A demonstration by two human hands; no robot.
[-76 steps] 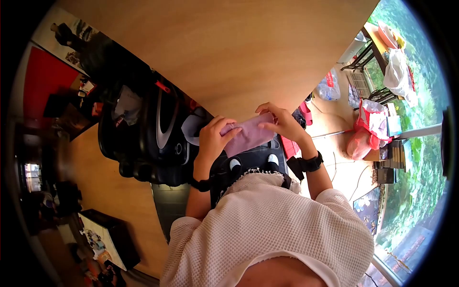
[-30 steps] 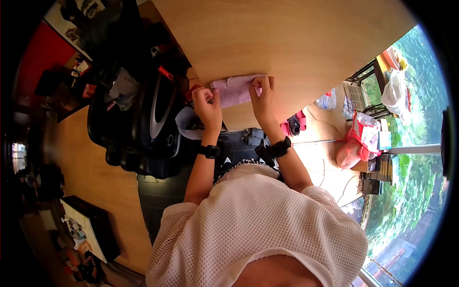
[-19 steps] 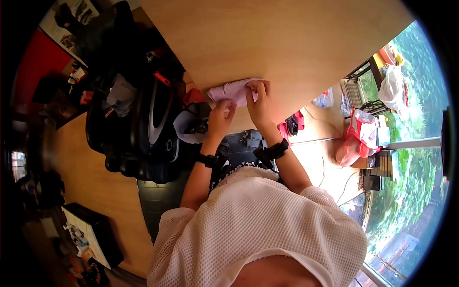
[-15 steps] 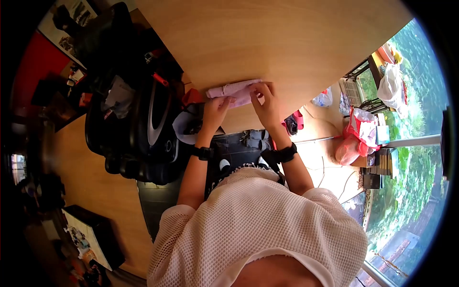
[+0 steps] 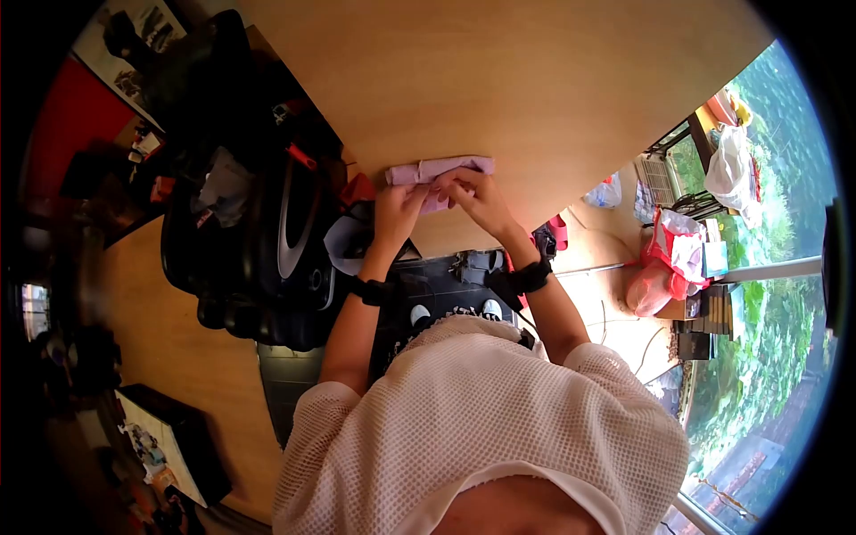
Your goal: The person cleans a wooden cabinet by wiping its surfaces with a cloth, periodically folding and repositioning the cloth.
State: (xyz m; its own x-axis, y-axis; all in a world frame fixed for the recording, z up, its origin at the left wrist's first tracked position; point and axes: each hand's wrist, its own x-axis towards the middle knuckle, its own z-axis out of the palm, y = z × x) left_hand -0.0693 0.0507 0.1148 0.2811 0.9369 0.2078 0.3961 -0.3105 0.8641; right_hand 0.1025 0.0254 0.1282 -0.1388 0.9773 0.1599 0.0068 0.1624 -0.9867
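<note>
A pink cloth (image 5: 419, 172) lies at the near edge of the wooden table (image 5: 499, 80). Its far side is rolled into a tube, and a flat flap shows on the near side, between my hands. My left hand (image 5: 397, 214) is closed on the left part of the cloth with bent fingers. From the right, my right hand (image 5: 481, 203) curls its fingers over the roll and closes on it near the middle. The fingertips of both hands nearly meet there, and they hide part of the cloth. Each wrist wears a black band.
A black massage chair (image 5: 259, 241) stands left of the table. Red and white bags (image 5: 669, 259) and stacked boxes (image 5: 709, 308) sit on the floor at the right, beside a large window (image 5: 767, 348). Grey slippers (image 5: 479, 266) lie under the table edge.
My right hand has moved left along the cloth, toward my left hand, and its raised fingers have come down onto the roll. My left hand has stayed nearly in place.
</note>
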